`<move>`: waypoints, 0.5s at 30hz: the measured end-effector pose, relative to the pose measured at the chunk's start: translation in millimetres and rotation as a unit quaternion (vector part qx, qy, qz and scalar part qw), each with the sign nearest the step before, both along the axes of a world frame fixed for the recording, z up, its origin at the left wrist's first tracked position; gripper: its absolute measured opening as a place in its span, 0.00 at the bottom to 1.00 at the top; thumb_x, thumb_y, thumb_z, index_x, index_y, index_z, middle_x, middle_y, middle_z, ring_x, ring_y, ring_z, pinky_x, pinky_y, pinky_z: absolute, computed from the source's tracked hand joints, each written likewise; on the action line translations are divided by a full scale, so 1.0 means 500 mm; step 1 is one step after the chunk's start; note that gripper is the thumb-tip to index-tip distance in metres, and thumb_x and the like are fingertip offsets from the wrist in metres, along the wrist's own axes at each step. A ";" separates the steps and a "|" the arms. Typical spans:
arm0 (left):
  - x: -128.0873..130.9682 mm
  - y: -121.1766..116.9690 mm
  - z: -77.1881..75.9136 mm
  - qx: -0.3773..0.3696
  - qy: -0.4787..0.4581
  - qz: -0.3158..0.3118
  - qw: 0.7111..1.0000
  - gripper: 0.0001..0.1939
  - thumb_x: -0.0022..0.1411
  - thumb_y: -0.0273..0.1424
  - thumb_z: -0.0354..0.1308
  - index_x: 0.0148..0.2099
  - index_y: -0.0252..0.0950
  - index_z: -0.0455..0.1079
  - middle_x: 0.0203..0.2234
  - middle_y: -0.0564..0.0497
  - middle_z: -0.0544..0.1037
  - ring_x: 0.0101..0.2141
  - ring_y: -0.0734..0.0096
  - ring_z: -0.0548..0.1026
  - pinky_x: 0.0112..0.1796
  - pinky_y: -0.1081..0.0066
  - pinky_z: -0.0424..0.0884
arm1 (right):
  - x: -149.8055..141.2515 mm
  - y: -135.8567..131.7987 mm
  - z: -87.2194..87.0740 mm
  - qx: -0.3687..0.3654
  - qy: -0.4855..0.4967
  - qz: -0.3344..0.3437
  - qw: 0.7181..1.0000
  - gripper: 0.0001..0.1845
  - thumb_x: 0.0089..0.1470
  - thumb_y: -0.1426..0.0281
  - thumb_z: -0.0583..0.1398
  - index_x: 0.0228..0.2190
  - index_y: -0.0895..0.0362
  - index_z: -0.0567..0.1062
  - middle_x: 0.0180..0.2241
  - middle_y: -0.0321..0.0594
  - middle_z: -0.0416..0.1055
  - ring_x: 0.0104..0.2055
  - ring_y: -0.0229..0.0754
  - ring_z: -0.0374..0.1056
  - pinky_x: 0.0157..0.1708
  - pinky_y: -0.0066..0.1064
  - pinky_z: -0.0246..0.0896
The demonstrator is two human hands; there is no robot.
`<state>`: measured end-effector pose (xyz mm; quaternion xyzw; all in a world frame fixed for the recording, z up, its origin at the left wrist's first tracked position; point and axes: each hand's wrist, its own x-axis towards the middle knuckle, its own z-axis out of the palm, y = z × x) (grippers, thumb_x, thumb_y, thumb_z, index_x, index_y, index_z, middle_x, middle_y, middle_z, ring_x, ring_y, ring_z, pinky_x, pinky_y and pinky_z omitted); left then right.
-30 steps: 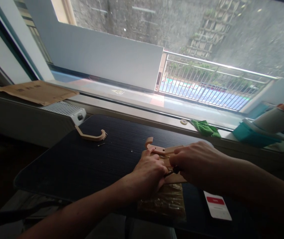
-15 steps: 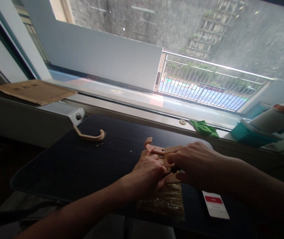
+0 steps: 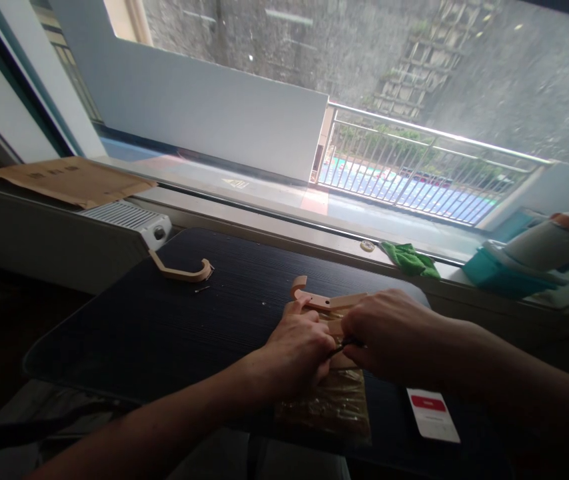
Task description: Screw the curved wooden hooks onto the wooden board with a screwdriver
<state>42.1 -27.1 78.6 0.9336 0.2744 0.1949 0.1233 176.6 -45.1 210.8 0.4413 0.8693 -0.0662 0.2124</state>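
- Right hand (image 3: 387,333) is gripping a slim dark tool (image 3: 345,345), fingers curling closed around its near end.
- Tool's long axis is slanting from the right fist down-left toward the left hand (image 3: 297,347); its far tip is hiding by the left fingers, so can't tell what it's touching.
- Left hand is curling over the wooden parts, index fingertip resting on the upper wooden hook (image 3: 318,301). Can't tell what the other fingers are pinching.
- Upper hook is lying beyond the hands, running roughly left to right: curled end sitting by the left hand, straight end reaching the right. Both hands are working close in.
- More light wood (image 3: 345,361) is showing below the tool, above a wrapped package (image 3: 324,407).
- Second wooden hook (image 3: 179,273) is lying well apart, on the left of the dark table (image 3: 114,327), small screws (image 3: 202,289) resting beside its curl.
- Phone (image 3: 433,415) is lying below the right forearm; green cloth (image 3: 409,259) is sitting on the sill (image 3: 264,215).
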 end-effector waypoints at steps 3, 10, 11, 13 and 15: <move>0.000 0.000 0.002 0.001 -0.006 0.000 1.000 0.04 0.54 0.29 0.58 0.27 0.38 0.71 0.30 0.54 0.77 0.38 0.63 0.71 0.51 0.58 0.51 | -0.007 -0.011 0.001 0.007 0.027 0.019 0.999 0.08 0.50 0.75 0.58 0.32 0.56 0.78 0.30 0.41 0.76 0.35 0.41 0.71 0.33 0.27 0.58; 0.001 -0.003 0.007 -0.002 -0.012 0.014 1.000 0.04 0.54 0.28 0.56 0.31 0.39 0.73 0.34 0.51 0.77 0.42 0.60 0.70 0.51 0.58 0.52 | -0.016 -0.004 -0.003 -0.003 0.049 0.050 0.998 0.10 0.53 0.76 0.57 0.34 0.57 0.78 0.32 0.43 0.76 0.38 0.42 0.71 0.37 0.27 0.59; 0.001 -0.003 0.007 -0.004 -0.008 0.014 1.000 0.04 0.54 0.29 0.57 0.30 0.39 0.73 0.33 0.51 0.77 0.41 0.60 0.70 0.51 0.58 0.52 | -0.014 -0.001 -0.004 -0.006 0.042 0.051 0.998 0.10 0.52 0.76 0.57 0.34 0.57 0.78 0.32 0.42 0.76 0.38 0.42 0.71 0.36 0.26 0.59; 0.000 -0.003 0.006 -0.008 0.002 0.010 1.000 0.04 0.54 0.30 0.57 0.29 0.39 0.73 0.30 0.51 0.77 0.40 0.61 0.70 0.51 0.57 0.51 | -0.010 0.003 -0.006 -0.007 0.023 0.039 0.999 0.09 0.53 0.74 0.57 0.33 0.56 0.78 0.31 0.42 0.76 0.37 0.41 0.71 0.36 0.26 0.59; -0.001 -0.002 0.006 -0.008 0.009 0.004 1.000 0.04 0.55 0.30 0.57 0.28 0.39 0.73 0.28 0.52 0.77 0.39 0.61 0.70 0.51 0.57 0.51 | -0.008 0.005 -0.006 -0.002 0.001 0.016 1.000 0.09 0.54 0.73 0.56 0.31 0.56 0.78 0.28 0.41 0.75 0.34 0.41 0.71 0.35 0.26 0.59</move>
